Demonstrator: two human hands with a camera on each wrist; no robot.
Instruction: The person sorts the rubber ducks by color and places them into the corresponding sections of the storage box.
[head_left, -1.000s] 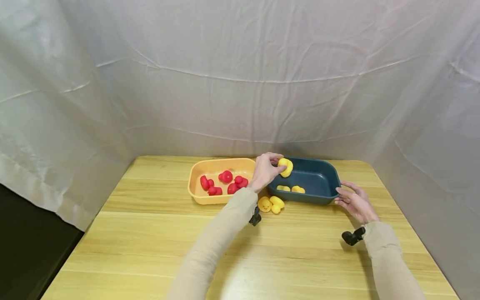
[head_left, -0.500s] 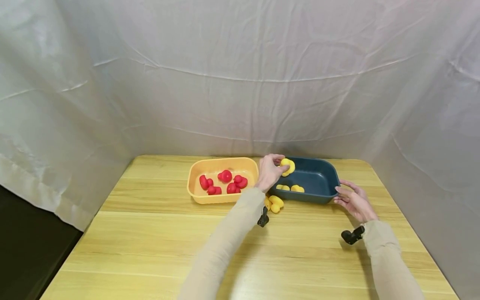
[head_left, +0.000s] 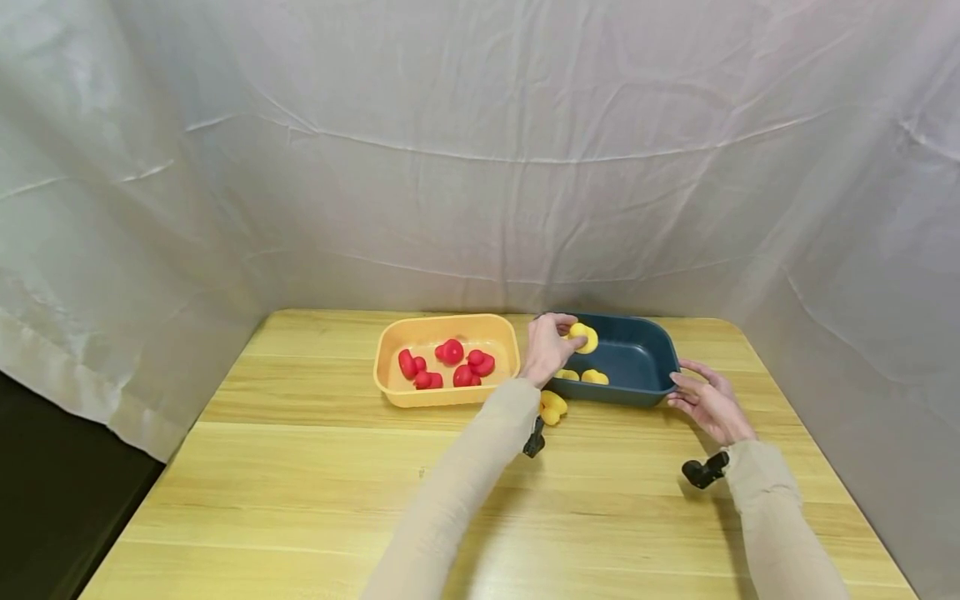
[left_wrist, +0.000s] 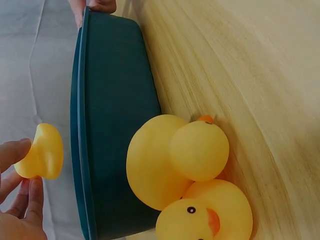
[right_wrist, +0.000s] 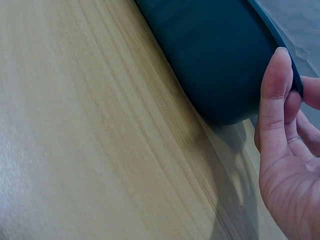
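My left hand (head_left: 546,350) pinches a yellow rubber duck (head_left: 586,338) above the left part of the dark blue bin (head_left: 637,362). In the left wrist view, thumb and fingertips grip that duck (left_wrist: 47,152) beyond the bin's rim. My right hand (head_left: 708,404) holds the bin's right end; its thumb lies against the outer wall in the right wrist view, with fingers curled at the rim (right_wrist: 287,52). Several yellow ducks lie inside the bin, one of them a duck (head_left: 595,377) by the near wall. Outside, two yellow ducks (left_wrist: 200,150) rest against the bin, partly hidden by my left wrist in the head view.
Left of the blue bin stands an orange-yellow bin (head_left: 386,367) with several red ducks (head_left: 450,352) in it. Both stand at the back of the wooden table (head_left: 300,467), close to a grey-white curtain (head_left: 465,167). Each wrist carries a black camera.
My left hand has shifted slightly right with the duck, farther over the blue bin. Its wrist now covers more of the ducks on the table. My right hand stays at the bin's end.
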